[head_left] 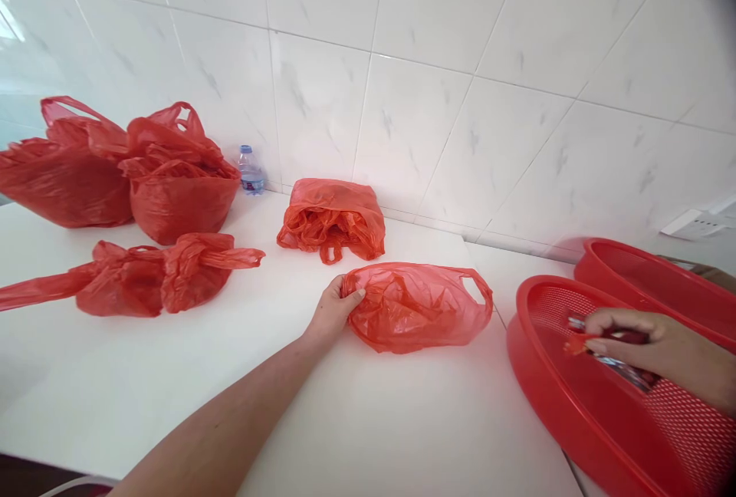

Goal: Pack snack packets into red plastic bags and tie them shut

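My left hand (336, 304) pinches the left edge of a thin red plastic bag (419, 313), which lies opened out on the white table with one handle loop at its right. Over the near red mesh basket (552, 405), my right hand (638, 336) is closed on small shiny packets (624, 370), partly hidden by the fingers and slightly blurred. A bit of red-orange wrapper (576, 344) sticks out at the fingertips. What the packets contain cannot be made out.
Behind the bag lies another crumpled red bag (333, 221). Two full red bags (184, 202) stand at the back left beside a water bottle (251, 173), with knotted red bags (195, 274) in front. A second red basket (644, 274) sits by the tiled wall (425, 121).
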`<state>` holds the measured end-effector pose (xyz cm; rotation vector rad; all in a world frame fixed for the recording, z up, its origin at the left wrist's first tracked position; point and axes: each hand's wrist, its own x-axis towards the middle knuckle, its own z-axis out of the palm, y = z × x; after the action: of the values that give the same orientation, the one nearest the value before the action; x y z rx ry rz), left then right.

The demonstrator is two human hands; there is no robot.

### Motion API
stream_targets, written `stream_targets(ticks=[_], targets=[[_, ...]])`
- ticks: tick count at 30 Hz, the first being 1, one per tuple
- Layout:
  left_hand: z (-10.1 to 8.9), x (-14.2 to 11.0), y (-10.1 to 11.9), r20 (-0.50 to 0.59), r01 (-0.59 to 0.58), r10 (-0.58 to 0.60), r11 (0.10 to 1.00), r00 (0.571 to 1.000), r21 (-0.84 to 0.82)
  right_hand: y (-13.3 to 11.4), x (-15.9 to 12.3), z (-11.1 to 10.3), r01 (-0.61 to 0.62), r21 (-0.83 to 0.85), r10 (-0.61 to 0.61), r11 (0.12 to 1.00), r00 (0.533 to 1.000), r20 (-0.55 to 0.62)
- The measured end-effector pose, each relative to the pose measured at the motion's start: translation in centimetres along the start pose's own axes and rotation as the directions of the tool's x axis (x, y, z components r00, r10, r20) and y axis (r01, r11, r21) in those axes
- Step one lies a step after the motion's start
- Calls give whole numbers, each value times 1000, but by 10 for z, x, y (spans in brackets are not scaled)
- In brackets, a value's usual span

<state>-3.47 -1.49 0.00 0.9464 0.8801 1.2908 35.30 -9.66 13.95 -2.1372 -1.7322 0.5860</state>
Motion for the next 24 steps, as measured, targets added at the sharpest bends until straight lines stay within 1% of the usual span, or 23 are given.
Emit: stream_targets(ticks=[1,2,3,5,6,7,8,10,12,14,15,16,17,18,20,22,24], targets=[[0,0,0,-3,-1,1,1000,1000,-6,-21,0,-1,4,86,-14,996,993,121],[0,0,0,-6,0,0,1000,1000,-11,-42,0,1,35,119,-53,992,988,147],[0,0,0,-7,2,-2,1000,1000,-14,-62,0,7,97,91,-113,991,975,193],[0,0,1,-9,11,-12,1000,1000,-8,-96,4,26,252,7,-249,968,952,178],[0,0,2,-8,15,-15,1000,1000,-1,-110,8,38,332,-43,-319,942,930,185],[0,0,2,-8,17,-17,1000,1000,6,-122,14,51,431,-104,-408,896,893,188],[0,0,2,-10,19,-19,1000,1000,13,-132,20,64,515,-166,-483,841,853,199],[0,0,2,-13,19,-19,1000,1000,18,-146,35,88,615,-249,-583,748,789,194],[0,0,1,-10,11,-11,1000,1000,16,-155,48,105,674,-299,-641,676,737,214],[-1,0,-1,-7,-5,6,1000,1000,15,-160,55,113,723,-303,-675,621,690,262],[-2,1,-2,-6,-15,15,1000,1000,15,-161,56,113,739,-293,-685,606,673,280],[-2,1,-2,-5,-22,22,1000,1000,17,-161,55,110,746,-279,-689,604,665,288],[-2,1,-2,-3,-24,24,1000,1000,19,-160,52,106,739,-269,-686,618,674,275],[-2,1,-2,-1,-25,25,999,1000,21,-158,49,99,716,-266,-671,645,698,250],[-2,2,-1,0,-18,18,1000,1000,23,-148,40,81,630,-276,-611,726,775,163],[-2,2,1,-2,-16,16,1000,1000,17,-129,33,60,510,-300,-519,807,853,53],[-1,1,2,0,-24,24,1000,1000,-1,-101,27,39,351,-325,-391,878,918,-65]])
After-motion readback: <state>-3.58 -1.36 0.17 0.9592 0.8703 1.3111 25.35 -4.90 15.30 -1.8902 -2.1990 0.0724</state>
